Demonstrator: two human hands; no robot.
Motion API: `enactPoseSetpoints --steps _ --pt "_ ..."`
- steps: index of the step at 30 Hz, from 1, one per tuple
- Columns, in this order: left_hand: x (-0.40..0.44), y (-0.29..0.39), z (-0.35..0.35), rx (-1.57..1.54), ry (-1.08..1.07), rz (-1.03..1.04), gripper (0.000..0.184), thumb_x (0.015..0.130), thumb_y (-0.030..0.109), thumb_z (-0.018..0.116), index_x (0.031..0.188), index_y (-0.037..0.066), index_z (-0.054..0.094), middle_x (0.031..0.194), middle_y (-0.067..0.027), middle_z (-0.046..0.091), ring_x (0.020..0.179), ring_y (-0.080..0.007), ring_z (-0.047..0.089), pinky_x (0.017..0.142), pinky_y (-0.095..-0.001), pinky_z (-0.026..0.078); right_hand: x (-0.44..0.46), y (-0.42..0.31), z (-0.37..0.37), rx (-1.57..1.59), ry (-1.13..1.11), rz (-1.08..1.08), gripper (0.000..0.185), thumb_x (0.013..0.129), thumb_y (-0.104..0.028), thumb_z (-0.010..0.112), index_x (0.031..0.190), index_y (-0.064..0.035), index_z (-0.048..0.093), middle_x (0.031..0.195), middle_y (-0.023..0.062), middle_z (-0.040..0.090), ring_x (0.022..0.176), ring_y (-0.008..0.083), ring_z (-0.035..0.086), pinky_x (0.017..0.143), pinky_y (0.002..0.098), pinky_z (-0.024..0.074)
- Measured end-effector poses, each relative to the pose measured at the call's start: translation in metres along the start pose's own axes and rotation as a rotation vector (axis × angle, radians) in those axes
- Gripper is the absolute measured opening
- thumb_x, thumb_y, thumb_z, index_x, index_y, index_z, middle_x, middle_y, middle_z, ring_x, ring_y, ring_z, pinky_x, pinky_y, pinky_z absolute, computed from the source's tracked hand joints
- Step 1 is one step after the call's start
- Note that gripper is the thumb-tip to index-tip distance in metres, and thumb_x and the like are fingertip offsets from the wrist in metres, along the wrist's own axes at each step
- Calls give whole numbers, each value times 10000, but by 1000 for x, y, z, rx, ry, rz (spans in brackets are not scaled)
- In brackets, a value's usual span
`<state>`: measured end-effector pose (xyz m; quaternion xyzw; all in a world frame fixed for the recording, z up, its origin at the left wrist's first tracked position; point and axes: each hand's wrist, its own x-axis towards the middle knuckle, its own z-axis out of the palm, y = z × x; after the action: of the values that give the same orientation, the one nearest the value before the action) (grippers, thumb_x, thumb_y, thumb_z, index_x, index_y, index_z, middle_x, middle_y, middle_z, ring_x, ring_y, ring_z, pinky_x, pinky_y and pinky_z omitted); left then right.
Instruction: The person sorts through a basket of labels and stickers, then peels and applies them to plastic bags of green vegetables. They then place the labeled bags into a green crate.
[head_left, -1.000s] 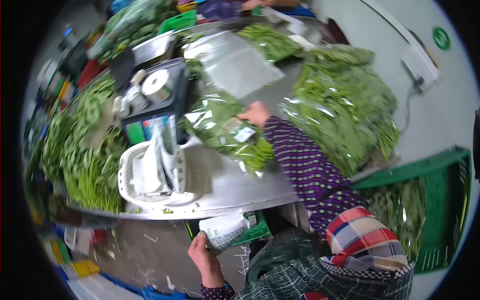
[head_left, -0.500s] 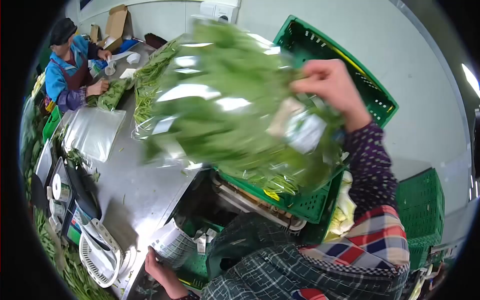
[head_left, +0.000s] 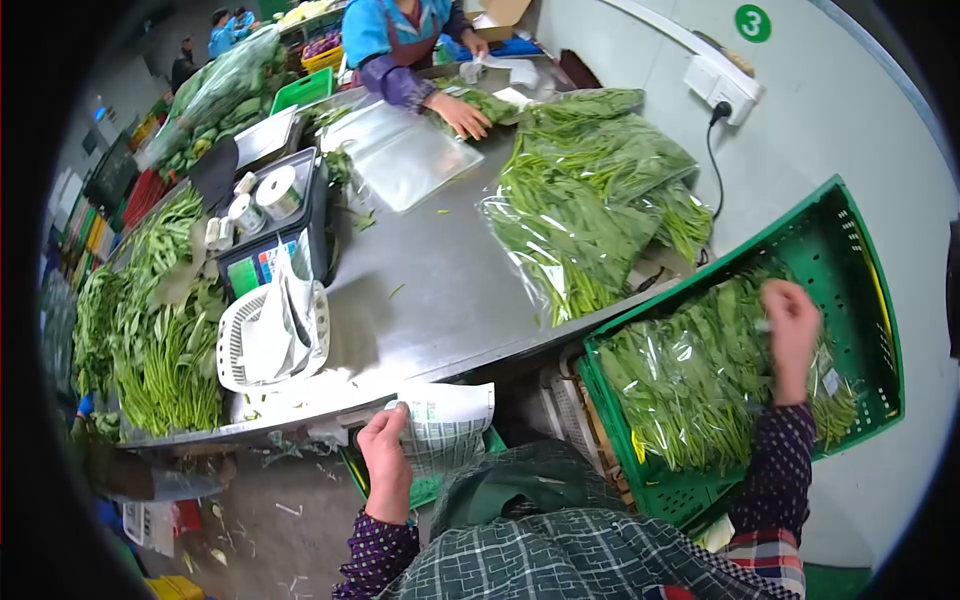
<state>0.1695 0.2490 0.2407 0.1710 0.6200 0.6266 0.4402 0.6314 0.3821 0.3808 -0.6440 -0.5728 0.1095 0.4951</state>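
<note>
My left hand (head_left: 386, 458) is closed on the edge of a curling sheet of printed labels (head_left: 447, 428), in front of the steel table. Over at the right, my right hand (head_left: 792, 335) has its fingers curled at the far end of a clear bag of leafy greens (head_left: 690, 375). That bag lies in a green plastic crate (head_left: 868, 255); the fingertips are partly hidden, with a small whitish patch beside them. Under my right forearm, part of another bag of greens (head_left: 832, 405) with a white label shows.
More bagged greens (head_left: 590, 200) lie on the steel table (head_left: 440, 290). Clear bags (head_left: 405, 160), label rolls (head_left: 278, 192), a white basket (head_left: 235, 345) and loose greens (head_left: 165, 370) are leftward. A co-worker's hand (head_left: 460, 115) rests across the table. A cable (head_left: 713, 165) hangs by the wall.
My right hand has lowered the bag of greens from above the table into the green crate. My view has turned left, while my left hand still holds the label sheet.
</note>
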Motion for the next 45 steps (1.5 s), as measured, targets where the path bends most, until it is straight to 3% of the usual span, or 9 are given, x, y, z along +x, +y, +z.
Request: enactPoseSetpoints --steps 2,6,15,19,31,36,39,42,45 --pt "-3 -5 -2 -48 -3 0 122 811 87 653 751 -20 648 721 14 592 685 -62 477 657 -226 357 0 -30 68 218 -372 89 186 794 -78 669 961 -3 634 732 -19 594 601 31 504 537 176 397" --pt "-14 -6 -7 -69 93 17 130 817 86 641 756 -29 642 731 2 598 687 -65 481 658 -225 361 5 -30 148 374 -613 105 175 785 -39 671 946 12 626 674 -34 562 544 8 467 473 151 368" --pt "-20 3 -25 -76 362 17 165 822 116 626 758 -36 637 742 -19 607 689 -74 498 664 -232 377 96 -31 235 554 -591 220 233 808 -80 634 1024 3 604 753 8 608 618 67 570 532 189 440" --pt "-10 0 -17 -28 418 -31 166 828 111 623 735 -27 630 719 -7 599 661 -69 483 649 -222 368 130 -54 296 660 -799 216 327 781 -56 641 1093 9 570 815 24 613 699 81 580 617 204 456" --pt "8 -18 7 -149 510 -143 134 823 98 634 774 -25 652 717 -4 615 645 -64 492 643 -224 378 43 -101 501 358 -1578 -226 458 712 -1 647 1143 64 506 793 80 642 723 117 591 675 247 466" --pt "8 -21 8 -153 512 -132 129 820 90 635 777 -30 652 728 -10 623 651 -63 502 646 -220 385 16 -82 533 155 -1471 -447 510 676 -39 673 1153 35 509 763 88 646 713 160 609 669 290 477" --pt "9 -20 8 -159 539 -137 127 820 90 635 782 -30 653 733 -14 625 654 -65 509 651 -220 390 8 -74 545 -117 -998 -909 671 608 -257 763 1168 -3 496 952 144 631 850 294 605 737 379 479" --pt "5 -19 3 -153 521 -108 125 818 89 637 785 -30 653 736 -20 626 659 -71 517 659 -224 395 30 -69 552 -91 -664 -900 835 561 -383 794 1221 1 455 1069 192 577 936 333 582 798 387 468" --pt "4 -13 -1 -138 481 -115 125 818 88 635 786 -31 652 736 -25 627 661 -78 520 659 -227 396 39 -54 585 -140 -937 -520 905 543 -455 806 1233 9 449 1078 219 570 993 338 567 864 373 447"
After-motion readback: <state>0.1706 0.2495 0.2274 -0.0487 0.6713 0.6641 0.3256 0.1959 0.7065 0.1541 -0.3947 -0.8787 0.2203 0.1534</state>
